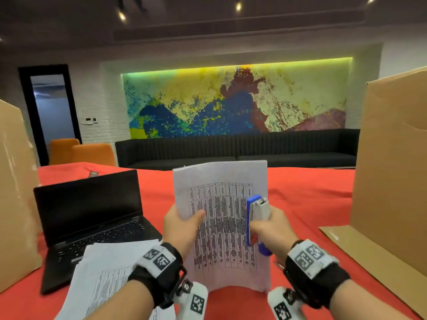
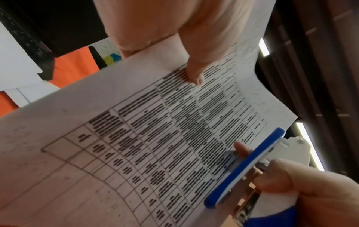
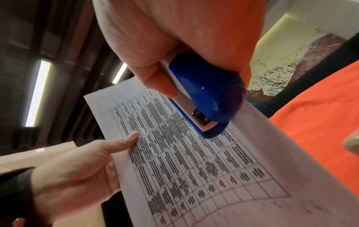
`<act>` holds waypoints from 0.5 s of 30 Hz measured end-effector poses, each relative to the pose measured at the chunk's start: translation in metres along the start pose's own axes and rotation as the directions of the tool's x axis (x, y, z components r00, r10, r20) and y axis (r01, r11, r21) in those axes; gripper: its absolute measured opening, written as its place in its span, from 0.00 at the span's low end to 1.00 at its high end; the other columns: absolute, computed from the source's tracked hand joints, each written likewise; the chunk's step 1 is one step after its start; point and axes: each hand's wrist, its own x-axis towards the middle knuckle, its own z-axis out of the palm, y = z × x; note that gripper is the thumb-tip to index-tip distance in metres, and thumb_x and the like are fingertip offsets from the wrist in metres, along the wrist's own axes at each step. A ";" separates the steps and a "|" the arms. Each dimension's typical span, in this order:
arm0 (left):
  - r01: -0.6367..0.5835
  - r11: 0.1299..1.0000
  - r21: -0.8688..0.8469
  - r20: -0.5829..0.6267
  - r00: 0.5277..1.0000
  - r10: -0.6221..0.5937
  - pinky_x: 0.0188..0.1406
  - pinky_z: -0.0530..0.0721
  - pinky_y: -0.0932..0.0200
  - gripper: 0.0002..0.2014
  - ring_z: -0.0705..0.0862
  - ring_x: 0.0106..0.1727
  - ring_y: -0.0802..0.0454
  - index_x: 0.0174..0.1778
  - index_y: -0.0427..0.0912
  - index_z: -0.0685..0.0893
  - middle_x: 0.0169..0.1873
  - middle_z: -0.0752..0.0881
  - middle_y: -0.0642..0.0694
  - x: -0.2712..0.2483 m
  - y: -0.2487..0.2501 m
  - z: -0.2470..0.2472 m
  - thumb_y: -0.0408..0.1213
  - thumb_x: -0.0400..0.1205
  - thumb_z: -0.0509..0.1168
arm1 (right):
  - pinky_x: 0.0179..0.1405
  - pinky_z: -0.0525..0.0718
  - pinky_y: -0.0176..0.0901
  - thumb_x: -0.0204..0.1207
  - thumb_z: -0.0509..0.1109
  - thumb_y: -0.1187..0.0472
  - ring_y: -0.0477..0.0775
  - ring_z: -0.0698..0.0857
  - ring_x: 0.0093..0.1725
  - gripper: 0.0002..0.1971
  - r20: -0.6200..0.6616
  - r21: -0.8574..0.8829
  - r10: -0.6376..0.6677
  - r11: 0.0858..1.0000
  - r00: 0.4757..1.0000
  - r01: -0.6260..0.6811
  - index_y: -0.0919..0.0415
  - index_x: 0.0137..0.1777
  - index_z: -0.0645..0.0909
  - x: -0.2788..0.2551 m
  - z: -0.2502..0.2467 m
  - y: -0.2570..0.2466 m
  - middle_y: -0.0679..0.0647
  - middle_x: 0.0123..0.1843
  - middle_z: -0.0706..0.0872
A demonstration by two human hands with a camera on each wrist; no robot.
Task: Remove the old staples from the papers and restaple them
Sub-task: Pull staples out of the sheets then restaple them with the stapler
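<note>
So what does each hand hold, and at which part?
The left hand pinches the papers at their left edge. The right hand grips the blue stapler around its body, at the papers' right edge.

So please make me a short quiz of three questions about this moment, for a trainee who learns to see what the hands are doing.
1. True or false: the stapler lies on the red table.
2. Which hand holds the printed papers: A) left hand, B) right hand?
3. Fill in: behind the loose paper stack stands an open ____.

Key: 1 false, the right hand grips it on the papers' right edge. 2 A. 3 laptop.
</note>
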 end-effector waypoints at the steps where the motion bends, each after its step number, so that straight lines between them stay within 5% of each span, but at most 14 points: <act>1: 0.009 1.000 0.011 -0.002 1.000 -0.009 0.53 0.84 0.54 0.12 0.89 0.49 0.52 0.52 0.45 0.85 0.46 0.90 0.49 -0.004 -0.006 0.001 0.31 0.76 0.75 | 0.23 0.76 0.47 0.60 0.65 0.73 0.54 0.74 0.26 0.07 0.007 -0.038 0.003 0.999 1.000 -0.002 0.62 0.31 0.73 -0.006 0.001 0.004 0.59 0.27 0.73; 5: 0.030 0.999 0.023 0.010 0.999 -0.030 0.53 0.83 0.55 0.11 0.88 0.48 0.55 0.46 0.53 0.83 0.43 0.89 0.55 -0.004 -0.015 0.002 0.31 0.77 0.73 | 0.22 0.75 0.44 0.61 0.65 0.75 0.52 0.75 0.24 0.12 0.032 -0.123 0.012 0.992 0.999 -0.008 0.58 0.28 0.71 -0.006 -0.005 0.017 0.58 0.29 0.72; 7: 0.042 0.999 0.012 0.025 0.999 -0.042 0.57 0.83 0.52 0.12 0.88 0.50 0.54 0.48 0.53 0.83 0.45 0.89 0.55 -0.001 -0.014 0.002 0.30 0.77 0.73 | 0.42 0.82 0.52 0.58 0.70 0.67 0.56 0.79 0.42 0.09 -0.054 -0.212 -0.027 0.977 0.998 0.015 0.53 0.32 0.75 0.004 -0.008 0.016 0.56 0.43 0.75; 8: 0.048 0.999 0.008 0.033 0.998 -0.048 0.59 0.83 0.51 0.13 0.88 0.50 0.54 0.50 0.52 0.83 0.45 0.89 0.54 0.000 -0.012 0.002 0.29 0.78 0.72 | 0.54 0.78 0.51 0.61 0.73 0.65 0.56 0.74 0.51 0.11 -0.128 -0.306 -0.049 0.952 0.991 0.008 0.49 0.37 0.76 0.011 -0.010 0.011 0.54 0.51 0.71; 10: 0.062 0.998 0.001 0.051 0.997 -0.062 0.61 0.83 0.50 0.13 0.87 0.50 0.56 0.53 0.51 0.83 0.46 0.89 0.54 0.000 -0.010 0.002 0.28 0.78 0.71 | 0.62 0.70 0.45 0.70 0.75 0.57 0.54 0.67 0.57 0.11 -0.261 -0.400 -0.216 0.911 0.941 0.098 0.48 0.47 0.76 0.025 -0.015 -0.011 0.53 0.56 0.67; 13: 0.091 0.995 -0.030 0.082 0.993 -0.088 0.62 0.83 0.47 0.14 0.88 0.53 0.52 0.57 0.49 0.84 0.48 0.90 0.52 -0.001 -0.008 0.002 0.28 0.79 0.70 | 0.53 0.82 0.53 0.69 0.73 0.41 0.58 0.80 0.47 0.15 -0.329 -0.210 -0.405 0.912 0.853 0.352 0.47 0.45 0.73 0.040 -0.017 -0.051 0.59 0.50 0.78; 15: 0.078 0.997 -0.030 0.098 0.992 -0.074 0.63 0.83 0.45 0.15 0.88 0.53 0.51 0.59 0.46 0.84 0.49 0.90 0.50 -0.002 -0.007 0.003 0.27 0.79 0.70 | 0.39 0.83 0.46 0.71 0.74 0.42 0.48 0.81 0.35 0.16 -0.331 0.025 -0.416 0.894 0.847 0.448 0.48 0.45 0.72 0.042 -0.011 -0.073 0.57 0.41 0.82</act>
